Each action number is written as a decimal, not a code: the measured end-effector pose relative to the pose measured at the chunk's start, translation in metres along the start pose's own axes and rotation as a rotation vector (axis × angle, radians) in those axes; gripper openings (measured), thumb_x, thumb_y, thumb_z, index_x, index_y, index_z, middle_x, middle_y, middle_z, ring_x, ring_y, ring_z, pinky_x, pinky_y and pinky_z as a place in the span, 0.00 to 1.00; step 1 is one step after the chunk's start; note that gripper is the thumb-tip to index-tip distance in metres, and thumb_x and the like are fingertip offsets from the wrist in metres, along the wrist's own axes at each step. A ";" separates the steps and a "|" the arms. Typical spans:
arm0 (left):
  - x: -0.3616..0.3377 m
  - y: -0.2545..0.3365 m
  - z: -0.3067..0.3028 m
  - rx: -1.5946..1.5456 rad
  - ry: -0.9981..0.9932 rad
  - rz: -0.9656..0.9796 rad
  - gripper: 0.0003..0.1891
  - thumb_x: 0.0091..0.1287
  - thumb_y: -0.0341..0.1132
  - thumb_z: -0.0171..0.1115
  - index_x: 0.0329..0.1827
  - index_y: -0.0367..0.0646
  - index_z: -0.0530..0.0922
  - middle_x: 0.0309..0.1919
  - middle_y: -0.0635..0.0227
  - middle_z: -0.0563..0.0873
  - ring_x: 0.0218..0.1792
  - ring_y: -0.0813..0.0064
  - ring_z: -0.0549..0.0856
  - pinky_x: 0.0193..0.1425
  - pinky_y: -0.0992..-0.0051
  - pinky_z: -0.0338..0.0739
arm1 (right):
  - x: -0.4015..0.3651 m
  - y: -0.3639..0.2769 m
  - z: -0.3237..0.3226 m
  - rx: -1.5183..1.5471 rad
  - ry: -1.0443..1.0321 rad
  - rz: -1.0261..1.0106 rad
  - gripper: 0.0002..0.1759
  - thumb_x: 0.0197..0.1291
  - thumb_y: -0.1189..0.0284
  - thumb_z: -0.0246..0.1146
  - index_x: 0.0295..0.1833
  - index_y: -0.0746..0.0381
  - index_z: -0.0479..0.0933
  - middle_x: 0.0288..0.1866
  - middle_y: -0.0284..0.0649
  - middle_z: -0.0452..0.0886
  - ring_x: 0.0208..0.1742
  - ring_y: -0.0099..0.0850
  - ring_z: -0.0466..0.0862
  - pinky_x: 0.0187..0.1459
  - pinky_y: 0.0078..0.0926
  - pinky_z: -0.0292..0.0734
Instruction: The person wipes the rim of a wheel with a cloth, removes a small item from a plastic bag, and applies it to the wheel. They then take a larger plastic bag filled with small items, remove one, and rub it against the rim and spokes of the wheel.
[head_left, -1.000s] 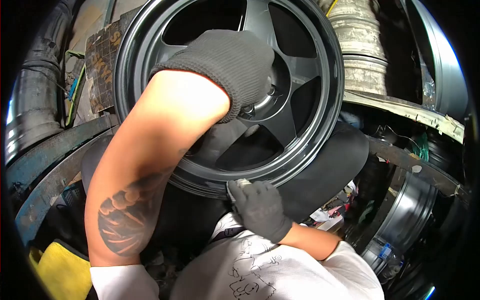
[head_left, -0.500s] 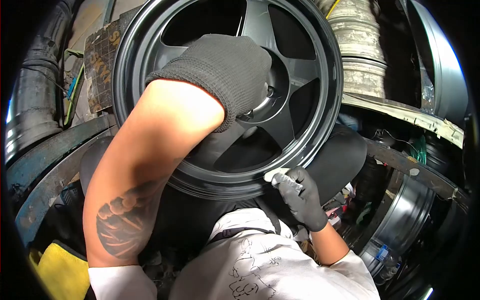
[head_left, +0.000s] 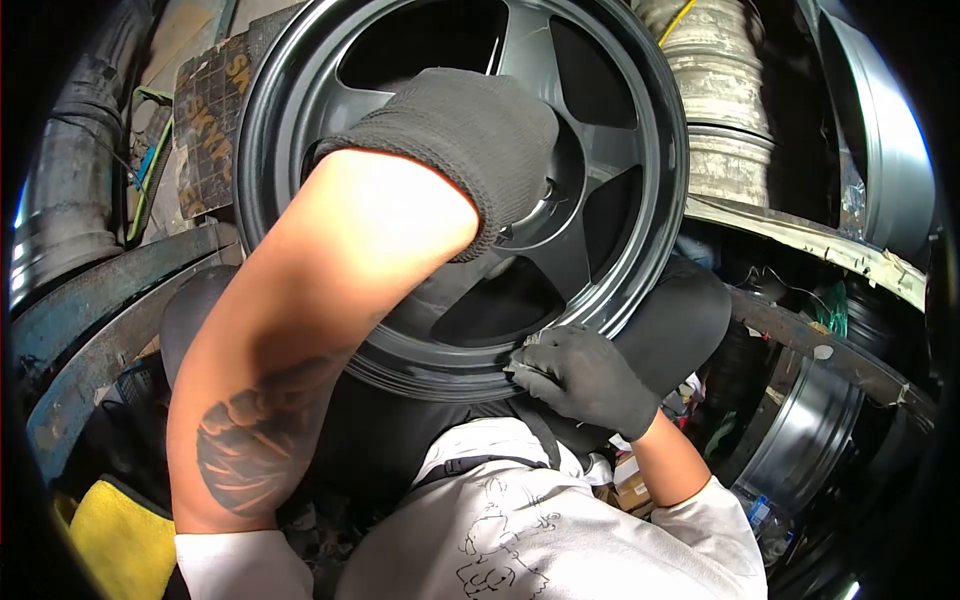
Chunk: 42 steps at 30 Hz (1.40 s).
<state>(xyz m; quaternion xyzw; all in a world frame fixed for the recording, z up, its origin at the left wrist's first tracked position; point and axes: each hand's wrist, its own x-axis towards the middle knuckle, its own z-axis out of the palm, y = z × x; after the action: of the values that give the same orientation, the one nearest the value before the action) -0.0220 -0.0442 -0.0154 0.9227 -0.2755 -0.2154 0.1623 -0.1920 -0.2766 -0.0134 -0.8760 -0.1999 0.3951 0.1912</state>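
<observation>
A dark grey spoked wheel rim (head_left: 655, 230) lies tilted over my lap, its spokes facing up. My left hand (head_left: 490, 140), in a black knitted glove, reaches over the hub. Its fingers are hidden from view, and I cannot tell whether they grip a spoke. My right hand (head_left: 585, 375), in a dark glove, is at the near lower edge of the wheel, fingers bent and pressed onto the lip. Between its fingertips and the rim only a bit of a small pale folded piece (head_left: 517, 362) shows.
A stack of worn metal wheels (head_left: 710, 90) stands at the back right. More wheels lie at the right (head_left: 805, 430) and far right (head_left: 890, 130). Metal frame bars (head_left: 120, 275) run along the left. A yellow cloth (head_left: 120, 545) hangs at the lower left.
My right hand has moved left and up from beside the rim and now presses on its lip, covering most of the pale piece. The wheel and my left hand have shifted slightly right.
</observation>
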 end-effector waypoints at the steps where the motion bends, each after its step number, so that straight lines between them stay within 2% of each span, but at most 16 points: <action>1: 0.001 0.000 0.000 0.002 -0.001 -0.005 0.17 0.75 0.48 0.64 0.52 0.44 0.88 0.46 0.56 0.93 0.53 0.55 0.92 0.61 0.56 0.86 | 0.001 0.001 0.004 -0.024 0.016 -0.029 0.12 0.70 0.64 0.70 0.47 0.62 0.88 0.44 0.44 0.86 0.47 0.47 0.86 0.52 0.45 0.80; 6: 0.001 0.003 0.001 0.037 0.015 -0.014 0.18 0.74 0.48 0.63 0.53 0.44 0.88 0.47 0.54 0.93 0.53 0.54 0.92 0.61 0.56 0.86 | 0.006 -0.022 0.020 -0.064 0.124 -0.073 0.10 0.69 0.65 0.71 0.44 0.61 0.90 0.43 0.41 0.87 0.46 0.45 0.87 0.51 0.45 0.81; 12: -0.001 0.004 -0.004 -0.001 -0.033 -0.045 0.18 0.73 0.47 0.64 0.53 0.44 0.88 0.46 0.54 0.93 0.53 0.53 0.92 0.61 0.54 0.86 | -0.008 -0.013 0.018 -0.071 0.037 0.054 0.12 0.65 0.67 0.72 0.51 0.59 0.90 0.46 0.41 0.86 0.49 0.44 0.86 0.55 0.45 0.80; 15: 0.004 0.006 0.000 0.015 0.006 -0.003 0.17 0.73 0.47 0.64 0.53 0.45 0.88 0.46 0.55 0.93 0.53 0.53 0.92 0.62 0.55 0.86 | 0.004 -0.032 0.037 0.003 0.212 -0.108 0.11 0.70 0.66 0.69 0.50 0.60 0.89 0.45 0.41 0.85 0.49 0.43 0.85 0.53 0.44 0.79; 19: 0.001 0.004 0.004 0.004 0.000 0.007 0.16 0.73 0.47 0.65 0.53 0.46 0.88 0.46 0.55 0.93 0.53 0.54 0.92 0.62 0.55 0.86 | -0.014 -0.014 0.029 0.009 0.168 -0.047 0.12 0.68 0.68 0.70 0.54 0.59 0.89 0.50 0.44 0.85 0.52 0.44 0.84 0.55 0.45 0.79; 20: -0.001 0.003 0.003 0.016 -0.005 0.000 0.16 0.73 0.47 0.65 0.53 0.46 0.88 0.46 0.55 0.93 0.53 0.54 0.92 0.62 0.55 0.86 | -0.020 -0.009 0.026 -0.064 0.074 0.043 0.20 0.63 0.70 0.72 0.61 0.57 0.89 0.62 0.45 0.86 0.58 0.48 0.84 0.61 0.47 0.79; 24: 0.001 0.008 -0.003 0.014 -0.020 -0.036 0.17 0.73 0.47 0.65 0.54 0.46 0.88 0.46 0.55 0.93 0.54 0.53 0.91 0.62 0.55 0.86 | -0.007 -0.027 0.052 0.030 0.228 -0.090 0.24 0.59 0.70 0.73 0.63 0.60 0.87 0.67 0.46 0.84 0.64 0.50 0.83 0.67 0.48 0.76; 25: 0.002 0.007 -0.002 -0.008 -0.006 -0.032 0.16 0.73 0.47 0.65 0.54 0.46 0.88 0.46 0.55 0.93 0.54 0.54 0.91 0.63 0.55 0.86 | -0.005 -0.035 0.054 0.049 0.226 -0.117 0.17 0.68 0.69 0.68 0.61 0.59 0.87 0.65 0.49 0.83 0.64 0.50 0.82 0.66 0.49 0.76; 27: 0.002 0.003 -0.003 -0.016 -0.001 -0.019 0.16 0.73 0.47 0.65 0.53 0.46 0.88 0.46 0.55 0.93 0.53 0.54 0.92 0.62 0.55 0.86 | -0.009 -0.031 0.053 0.097 0.259 -0.093 0.16 0.70 0.68 0.67 0.61 0.57 0.88 0.67 0.48 0.83 0.66 0.50 0.81 0.67 0.49 0.75; 29: -0.003 -0.001 -0.003 -0.009 -0.020 -0.009 0.17 0.73 0.48 0.65 0.53 0.45 0.88 0.46 0.54 0.92 0.53 0.53 0.92 0.62 0.55 0.86 | -0.024 -0.016 0.041 -0.044 0.252 -0.045 0.15 0.72 0.67 0.66 0.60 0.55 0.89 0.68 0.47 0.83 0.68 0.49 0.80 0.68 0.50 0.73; 30: -0.005 -0.003 -0.005 -0.013 -0.002 -0.014 0.17 0.73 0.48 0.65 0.53 0.45 0.88 0.46 0.54 0.92 0.52 0.53 0.92 0.61 0.55 0.86 | -0.031 -0.013 0.035 -0.070 0.217 0.024 0.15 0.73 0.67 0.66 0.60 0.55 0.89 0.69 0.47 0.83 0.70 0.49 0.78 0.70 0.50 0.72; 33: -0.007 -0.002 -0.008 -0.019 0.050 -0.022 0.17 0.74 0.48 0.66 0.53 0.45 0.88 0.45 0.54 0.92 0.51 0.53 0.92 0.60 0.55 0.87 | -0.021 -0.015 0.049 0.027 0.263 -0.035 0.15 0.75 0.65 0.65 0.61 0.55 0.89 0.72 0.44 0.82 0.73 0.50 0.76 0.74 0.50 0.69; 34: -0.004 -0.001 -0.008 -0.016 0.066 -0.024 0.18 0.74 0.49 0.66 0.54 0.45 0.88 0.45 0.54 0.92 0.51 0.53 0.92 0.60 0.55 0.87 | -0.007 -0.028 0.049 0.100 0.228 -0.077 0.15 0.75 0.66 0.64 0.61 0.56 0.88 0.73 0.46 0.81 0.73 0.51 0.75 0.75 0.50 0.68; 37: -0.006 -0.002 -0.007 -0.040 0.044 -0.039 0.18 0.74 0.49 0.66 0.53 0.44 0.88 0.45 0.54 0.92 0.51 0.52 0.92 0.60 0.55 0.87 | 0.011 -0.044 0.068 0.247 0.291 -0.103 0.15 0.72 0.68 0.65 0.61 0.57 0.87 0.74 0.49 0.80 0.76 0.52 0.72 0.75 0.51 0.68; 40: -0.009 -0.006 -0.008 -0.001 0.015 -0.050 0.19 0.73 0.49 0.66 0.53 0.43 0.88 0.46 0.53 0.92 0.51 0.52 0.92 0.60 0.55 0.87 | -0.007 -0.027 0.063 0.057 0.304 -0.103 0.15 0.72 0.70 0.64 0.61 0.56 0.87 0.75 0.52 0.79 0.77 0.57 0.71 0.76 0.53 0.68; 42: -0.009 -0.007 -0.008 0.005 0.038 -0.050 0.18 0.72 0.49 0.67 0.53 0.43 0.88 0.46 0.53 0.92 0.51 0.51 0.92 0.60 0.54 0.86 | -0.009 -0.029 0.065 0.036 0.310 -0.073 0.16 0.72 0.70 0.63 0.62 0.56 0.87 0.76 0.54 0.78 0.77 0.59 0.70 0.75 0.54 0.68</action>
<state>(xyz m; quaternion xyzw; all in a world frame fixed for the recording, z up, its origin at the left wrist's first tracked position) -0.0222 -0.0318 -0.0083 0.9336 -0.2498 -0.2011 0.1600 -0.2533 -0.2451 -0.0331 -0.9151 -0.1924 0.2516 0.2497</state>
